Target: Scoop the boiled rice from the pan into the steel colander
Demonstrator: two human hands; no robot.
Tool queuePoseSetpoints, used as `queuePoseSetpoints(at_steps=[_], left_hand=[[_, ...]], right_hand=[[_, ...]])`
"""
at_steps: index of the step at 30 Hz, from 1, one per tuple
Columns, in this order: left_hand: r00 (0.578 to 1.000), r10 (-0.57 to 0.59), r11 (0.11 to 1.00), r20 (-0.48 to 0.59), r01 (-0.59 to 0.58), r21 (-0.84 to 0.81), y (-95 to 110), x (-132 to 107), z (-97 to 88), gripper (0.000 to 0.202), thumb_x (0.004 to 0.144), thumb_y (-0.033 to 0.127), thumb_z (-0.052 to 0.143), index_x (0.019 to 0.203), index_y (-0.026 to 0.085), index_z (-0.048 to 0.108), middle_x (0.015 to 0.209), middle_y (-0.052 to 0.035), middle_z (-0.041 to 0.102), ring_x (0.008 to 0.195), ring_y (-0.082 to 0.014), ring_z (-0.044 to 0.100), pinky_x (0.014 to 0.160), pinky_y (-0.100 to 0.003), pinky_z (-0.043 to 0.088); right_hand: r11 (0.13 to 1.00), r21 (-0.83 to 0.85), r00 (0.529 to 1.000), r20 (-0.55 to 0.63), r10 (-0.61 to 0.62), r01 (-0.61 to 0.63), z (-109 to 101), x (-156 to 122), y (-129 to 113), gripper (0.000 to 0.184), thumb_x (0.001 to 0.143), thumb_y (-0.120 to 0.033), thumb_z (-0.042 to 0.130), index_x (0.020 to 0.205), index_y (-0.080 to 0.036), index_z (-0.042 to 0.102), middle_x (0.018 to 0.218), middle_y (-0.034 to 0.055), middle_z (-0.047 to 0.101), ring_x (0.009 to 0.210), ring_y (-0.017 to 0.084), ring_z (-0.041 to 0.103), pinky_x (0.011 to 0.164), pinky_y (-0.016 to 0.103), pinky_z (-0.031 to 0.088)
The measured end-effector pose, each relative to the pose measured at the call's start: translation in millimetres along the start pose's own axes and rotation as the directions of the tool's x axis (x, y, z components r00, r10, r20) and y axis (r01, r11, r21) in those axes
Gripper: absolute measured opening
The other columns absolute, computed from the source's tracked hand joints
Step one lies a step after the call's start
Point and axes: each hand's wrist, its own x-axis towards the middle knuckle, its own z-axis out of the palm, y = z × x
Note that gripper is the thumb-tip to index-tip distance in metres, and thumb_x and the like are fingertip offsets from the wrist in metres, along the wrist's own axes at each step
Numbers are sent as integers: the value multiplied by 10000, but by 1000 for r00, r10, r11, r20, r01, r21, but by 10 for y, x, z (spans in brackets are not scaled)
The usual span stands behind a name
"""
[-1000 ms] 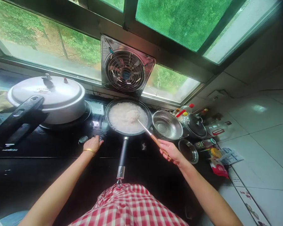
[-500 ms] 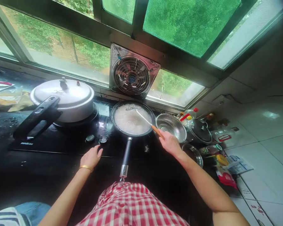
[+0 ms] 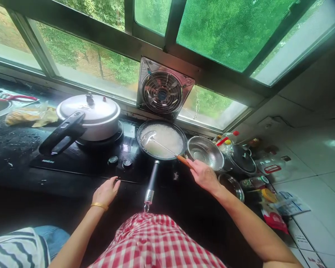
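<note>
My right hand [image 3: 205, 175] is closed round the wooden handle of a metal spatula [image 3: 167, 148]. The spatula's broad head lies at the left side of a frying pan [image 3: 184, 138], partly in cloudy, bubbling liquid [image 3: 167, 136]. The pan stands on the right side of a black gas stove [image 3: 95, 163], its long handle pointing towards my body. My left hand [image 3: 106, 191] holds nothing. Its fingers are loosely apart near the stove's front edge, short of two control knobs [image 3: 120, 161], and it touches neither of them nor the pan.
A pressure cooker [image 3: 96, 126] stands on the left burner, its black handle jutting forward. Right of the pan are a metal colander [image 3: 206, 150], a lidded pot [image 3: 242, 158], a metal bowl [image 3: 234, 184], jars and packets. Behind is an exhaust fan [image 3: 162, 95]. Someone's striped sleeve [image 3: 16, 247] shows lower left.
The spatula's head has moved left in the pan and more of it shows. My left hand has drawn back from the knobs. The camera view has shifted slightly left.
</note>
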Motion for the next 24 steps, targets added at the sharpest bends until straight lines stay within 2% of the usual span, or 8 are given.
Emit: queuePoseSetpoints(at_steps=[9,17,20,24], left_hand=[[999,-37,999,18,37,-11,-3,-97,-15,463,879,433,347,1208,187,561,1017,-79,660,929,-234,617,821,-320,452],[999,-51,999,20,51,8,-12,-139,65,477,868,451,340,1204,198,566,1026,-86,663,961,-249,611,828,-342,452],[998,-53,999,27,52,8,2,-150,80,487,868,456,331,1209,195,561,1034,-88,661,964,-249,610,835,-346,450],[997,-58,998,49,57,14,39,-159,65,495,872,454,322,1225,190,546,1060,-90,651,1003,-256,595,865,-354,437]], right_hand=[[995,1,992,-76,-98,98,162,-240,192,435,875,-134,436,1308,-145,479,828,53,573,758,166,550,710,275,465],[981,-61,965,-178,-191,183,232,-453,551,408,901,-115,386,1282,-166,521,761,49,568,713,149,550,693,257,457],[978,-81,962,-185,-203,191,260,-530,692,425,894,-103,378,1283,-194,523,761,49,573,702,147,546,685,253,453],[981,-110,971,-166,-174,157,348,-594,815,420,897,-101,356,1272,-175,530,771,58,579,726,160,543,711,268,452]])
